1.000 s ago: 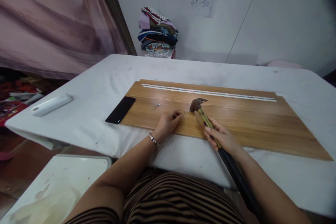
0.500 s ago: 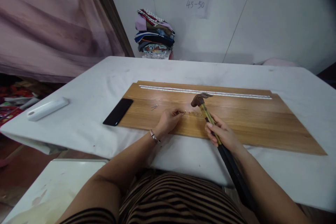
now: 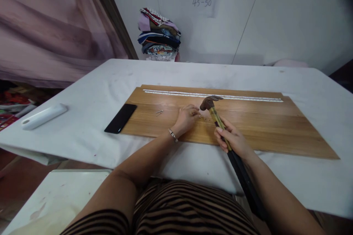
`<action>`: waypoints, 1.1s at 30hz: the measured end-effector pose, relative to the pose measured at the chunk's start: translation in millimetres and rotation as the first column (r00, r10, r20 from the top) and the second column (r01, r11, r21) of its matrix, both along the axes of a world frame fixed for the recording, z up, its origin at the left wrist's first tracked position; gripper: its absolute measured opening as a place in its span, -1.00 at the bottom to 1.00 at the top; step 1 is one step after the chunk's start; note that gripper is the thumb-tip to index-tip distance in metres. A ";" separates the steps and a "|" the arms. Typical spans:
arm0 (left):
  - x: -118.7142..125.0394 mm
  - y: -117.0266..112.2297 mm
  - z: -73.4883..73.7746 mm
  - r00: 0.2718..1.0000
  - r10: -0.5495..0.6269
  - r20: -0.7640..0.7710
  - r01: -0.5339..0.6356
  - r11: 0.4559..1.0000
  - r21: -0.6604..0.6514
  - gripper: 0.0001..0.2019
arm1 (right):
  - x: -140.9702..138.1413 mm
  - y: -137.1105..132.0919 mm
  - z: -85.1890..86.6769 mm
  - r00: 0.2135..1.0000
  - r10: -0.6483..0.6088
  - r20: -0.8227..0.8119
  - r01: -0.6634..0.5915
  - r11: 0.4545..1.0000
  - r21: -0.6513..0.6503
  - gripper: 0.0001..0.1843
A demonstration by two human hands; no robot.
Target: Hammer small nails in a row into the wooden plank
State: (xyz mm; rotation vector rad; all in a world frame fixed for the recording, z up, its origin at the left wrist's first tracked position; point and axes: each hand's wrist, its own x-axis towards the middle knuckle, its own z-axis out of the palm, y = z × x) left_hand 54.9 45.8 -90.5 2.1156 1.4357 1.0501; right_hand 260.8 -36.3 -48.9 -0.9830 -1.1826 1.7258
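Note:
A long wooden board (image 3: 248, 121) lies on a table covered with a white cloth (image 3: 91, 99). My right hand (image 3: 233, 140) grips the handle of a rusty claw hammer (image 3: 210, 103), whose head hovers just above the board. My left hand (image 3: 188, 116) rests on the board right beside the hammer head, fingers pinched together on something too small to make out. Two loose nails (image 3: 159, 112) lie on the board to the left of that hand. A white measuring strip (image 3: 220, 96) runs along the board's far edge.
A black phone (image 3: 120, 118) lies at the board's left end. A white cylinder (image 3: 44, 116) sits near the table's left edge. Folded clothes (image 3: 158, 38) are stacked against the wall behind. A white stool (image 3: 63, 198) stands at the lower left.
My left hand has slid forward and right on the board, close to the hammer head. The hammer head is a little higher than a second ago.

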 end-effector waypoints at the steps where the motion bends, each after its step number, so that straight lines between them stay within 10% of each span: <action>1: 0.3 0.5 -0.8 1.000 -0.002 0.005 0.002 1.000 0.000 -0.91 | 0.0 0.0 0.0 1.000 0.001 0.000 -0.001 1.000 0.002 -0.26; 24: 8.9 -5.4 8.0 0.986 -0.093 -0.140 0.085 0.994 -0.063 -0.92 | -0.4 -0.3 -2.1 0.999 0.014 0.039 -0.014 1.000 0.003 -0.25; 33: -22.8 -19.7 12.4 0.992 0.059 -0.116 -0.051 0.996 0.069 -0.93 | 0.8 -3.8 2.4 0.997 0.031 0.070 -0.032 0.999 0.018 -0.26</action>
